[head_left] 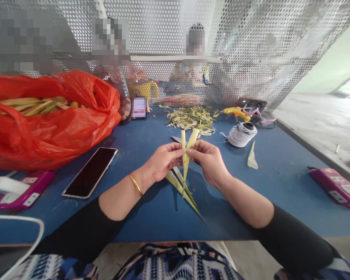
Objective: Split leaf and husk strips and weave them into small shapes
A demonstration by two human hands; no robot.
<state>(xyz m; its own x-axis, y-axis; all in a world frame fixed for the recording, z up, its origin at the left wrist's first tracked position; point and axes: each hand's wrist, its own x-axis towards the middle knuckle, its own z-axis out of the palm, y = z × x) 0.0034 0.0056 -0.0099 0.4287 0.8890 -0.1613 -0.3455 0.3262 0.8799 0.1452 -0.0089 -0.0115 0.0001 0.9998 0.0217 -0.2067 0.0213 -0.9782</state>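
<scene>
Between both hands, a pale yellow-green leaf strip (186, 165) is pinched at its middle, its two upper ends spread in a V and its tip pointing down. My left hand (167, 160) grips it from the left, thumb on top. My right hand (207, 158) pinches it from the right, thumb meeting the other near the fold. Below them, more leaf strips (177, 184) lie on the blue table (151, 217). A pair of scissors (177, 139) lies just behind the fingers, partly hidden by them. Beyond is a pile of leaf trimmings (192, 118).
A red plastic bag (84, 128) of leaf strips stands left, near a phone (90, 173) and a purple power strip (37, 190). To the right are a white thread spool (241, 134), a yellow glue gun (236, 112), a leaf piece (252, 157) and another power strip (338, 186). A perforated metal screen (163, 35) stands behind.
</scene>
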